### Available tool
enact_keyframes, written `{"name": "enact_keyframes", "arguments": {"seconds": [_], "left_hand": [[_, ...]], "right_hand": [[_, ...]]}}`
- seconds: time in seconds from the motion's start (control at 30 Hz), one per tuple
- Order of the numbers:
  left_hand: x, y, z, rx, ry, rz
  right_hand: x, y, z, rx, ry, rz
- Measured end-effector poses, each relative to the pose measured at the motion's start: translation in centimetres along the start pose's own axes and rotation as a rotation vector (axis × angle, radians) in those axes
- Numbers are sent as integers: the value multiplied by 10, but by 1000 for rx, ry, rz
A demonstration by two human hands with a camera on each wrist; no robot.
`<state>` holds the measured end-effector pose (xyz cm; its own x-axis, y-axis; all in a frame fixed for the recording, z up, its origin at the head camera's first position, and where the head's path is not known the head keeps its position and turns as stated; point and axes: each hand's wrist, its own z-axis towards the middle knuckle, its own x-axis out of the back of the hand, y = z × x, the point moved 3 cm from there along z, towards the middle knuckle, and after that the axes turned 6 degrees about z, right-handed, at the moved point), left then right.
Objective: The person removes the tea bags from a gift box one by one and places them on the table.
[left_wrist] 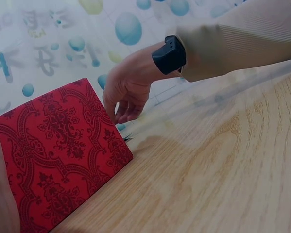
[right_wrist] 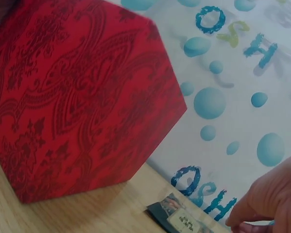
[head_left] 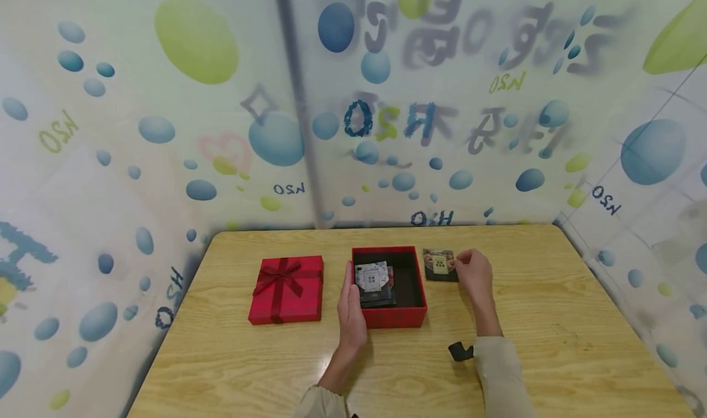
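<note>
A red patterned gift box (head_left: 393, 317) stands uncovered on the table, its inside dark. Several flat sachets (head_left: 373, 283) lie in its left half. My left hand (head_left: 351, 315) rests along the box's left side with fingers straight, the palm edge also showing in the left wrist view. To the right of the box, my right hand (head_left: 476, 273) pinches the right edge of a dark sachet (head_left: 439, 266) with a food picture and a pale label. That sachet lies flat at the table in the head view, and part of it shows in the right wrist view.
A red lid (head_left: 301, 300) with a dark ribbon bow lies left of the box. The wooden table (head_left: 574, 320) ends at a curtain (head_left: 353, 178) printed with blue and green dots. A black wrist camera (left_wrist: 169, 55) sits at the right wrist.
</note>
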<state>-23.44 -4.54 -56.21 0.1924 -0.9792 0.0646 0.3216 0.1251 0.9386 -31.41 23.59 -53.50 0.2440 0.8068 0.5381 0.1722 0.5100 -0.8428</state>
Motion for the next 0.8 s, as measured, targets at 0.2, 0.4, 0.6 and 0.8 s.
{"name": "enact_keyframes", "arguments": {"seconds": [0.2,0.4,0.6,0.8], "left_hand": [[0,-2,0,-4,4,4],[0,-5,1,-11,7,6],[0,-4,1,4,10,10],[-1,-3,0,0,10,6]], "right_hand": [[3,-9,-1,43,15,36],[3,-15,-1,69,22,70],[3,-20,-4,68,49,110],[1,-30,-9,77,32,161]]}}
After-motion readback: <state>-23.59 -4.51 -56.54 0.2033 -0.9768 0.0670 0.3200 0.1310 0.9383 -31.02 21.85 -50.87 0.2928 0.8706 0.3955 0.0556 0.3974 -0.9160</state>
